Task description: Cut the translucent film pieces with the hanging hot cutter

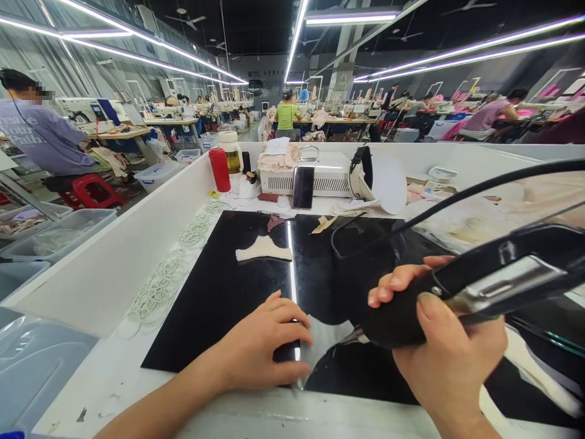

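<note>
My right hand (450, 360) is wrapped round a black corded handheld tool (402, 317) with a silver lever and a narrow metal tip. The tip meets the right end of a thin, pale, see-through piece (325, 341) lying on the black board (219, 292). At that piece's left edge rests my left hand (262, 344), its fingers spread and curved, thumb apart, pressing down on it. Farther back on the board lies a cream fabric piece (264, 249) with a curved outline.
Pale green cord loops (158, 286) line the left side. Behind the board stand a white vented box (329, 177), a phone (303, 187), a red bottle (220, 171) and a jar (231, 152). A black cable (457, 198) arcs at right. Co-workers sit beyond the white partition (114, 268).
</note>
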Demonstrator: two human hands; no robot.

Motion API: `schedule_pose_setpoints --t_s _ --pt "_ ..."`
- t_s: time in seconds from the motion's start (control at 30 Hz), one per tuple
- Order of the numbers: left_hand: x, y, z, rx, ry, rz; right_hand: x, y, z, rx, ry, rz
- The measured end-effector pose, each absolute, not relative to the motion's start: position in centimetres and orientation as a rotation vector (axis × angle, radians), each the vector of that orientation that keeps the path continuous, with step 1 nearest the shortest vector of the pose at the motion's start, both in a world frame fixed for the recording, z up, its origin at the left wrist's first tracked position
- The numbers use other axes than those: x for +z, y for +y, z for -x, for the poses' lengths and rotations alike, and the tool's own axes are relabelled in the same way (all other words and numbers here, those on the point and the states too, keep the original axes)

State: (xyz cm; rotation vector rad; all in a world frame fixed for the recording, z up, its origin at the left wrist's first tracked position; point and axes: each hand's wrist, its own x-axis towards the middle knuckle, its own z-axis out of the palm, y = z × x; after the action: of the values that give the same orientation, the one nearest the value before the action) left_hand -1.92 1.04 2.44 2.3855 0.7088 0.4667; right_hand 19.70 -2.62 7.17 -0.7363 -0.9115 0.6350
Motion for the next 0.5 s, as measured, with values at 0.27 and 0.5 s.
schedule_pose_setpoints --t_s 0.27,0.5 --pt "2.3 1.1 1.9 0.337 0.648 -2.528 6.2 -2.0 -20.2 0.593 -0.93 0.744" --pt "2.2 1.1 2.0 0.296 0.673 -2.518 5.7 -2.2 -19.7 0.623 -0.951 0.751"
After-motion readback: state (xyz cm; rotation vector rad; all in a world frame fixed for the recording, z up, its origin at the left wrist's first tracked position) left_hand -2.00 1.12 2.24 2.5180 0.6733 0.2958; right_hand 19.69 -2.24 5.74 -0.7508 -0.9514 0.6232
